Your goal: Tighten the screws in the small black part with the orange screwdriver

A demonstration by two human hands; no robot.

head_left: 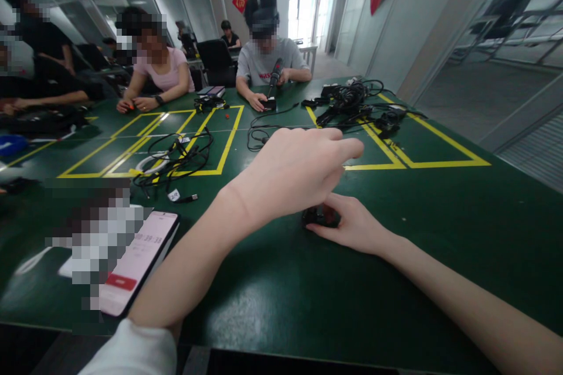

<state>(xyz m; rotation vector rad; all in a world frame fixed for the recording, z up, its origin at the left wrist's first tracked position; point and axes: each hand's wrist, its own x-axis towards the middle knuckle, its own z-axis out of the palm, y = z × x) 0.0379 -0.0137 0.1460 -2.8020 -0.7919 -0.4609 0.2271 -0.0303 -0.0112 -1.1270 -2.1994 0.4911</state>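
My left hand is raised over the table in front of me, its fingers curled inward. The back of the hand faces me and hides whatever lies between the fingertips. Just below it, my right hand grips a small black object on the table between thumb and fingers. That object is dark and glossy, with a reddish patch near the fingers; its kind I cannot make out. My left hand and wrist partly cover its top.
A phone with a timer lies at left. Beyond it sit coiled black cables; a larger cable heap is at back right. Yellow tape marks the green table. Across it, a person handles a black tool; others sit to the left.
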